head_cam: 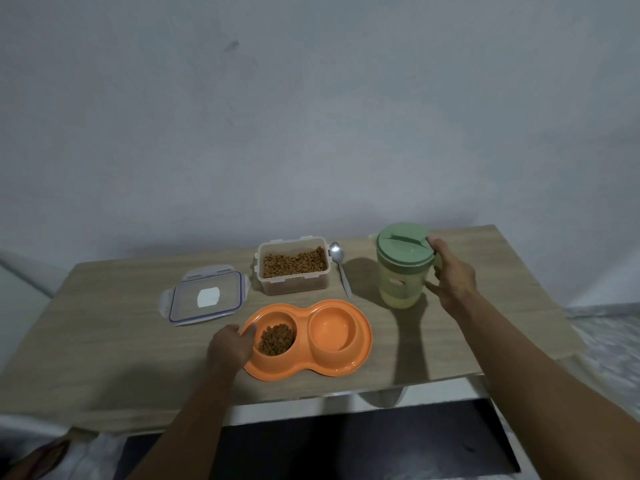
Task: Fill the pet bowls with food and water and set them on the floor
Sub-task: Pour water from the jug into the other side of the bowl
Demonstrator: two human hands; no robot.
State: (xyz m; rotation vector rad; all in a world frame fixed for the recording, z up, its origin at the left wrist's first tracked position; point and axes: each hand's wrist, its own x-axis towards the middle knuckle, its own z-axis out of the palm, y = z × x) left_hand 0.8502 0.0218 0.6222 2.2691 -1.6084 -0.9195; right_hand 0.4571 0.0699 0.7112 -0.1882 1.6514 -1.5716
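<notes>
The orange double pet bowl [364, 341] sits near the front edge of the counter [104, 323], its 9 o'clock well holding kibble [277, 339] and its 3 o'clock well [332, 332] showing no water. The left hand [230, 344] grips the bowl's rim at 9 o'clock, fingers curled over the lip, forearm reaching in from 6 o'clock. At 2 o'clock from the bowl, the right hand [453, 275] is wrapped round the handle of a lidded green jug [403, 268], thumb up on the top edge, arm stretched long. Pouring looks next, and a hasty tip from that reach could splash past the well and soak the kibble or the counter. An open food container [292, 285] stands at 12 o'clock, a spoon [341, 268] just beside it, its clip lid [206, 297] at 10 o'clock
</notes>
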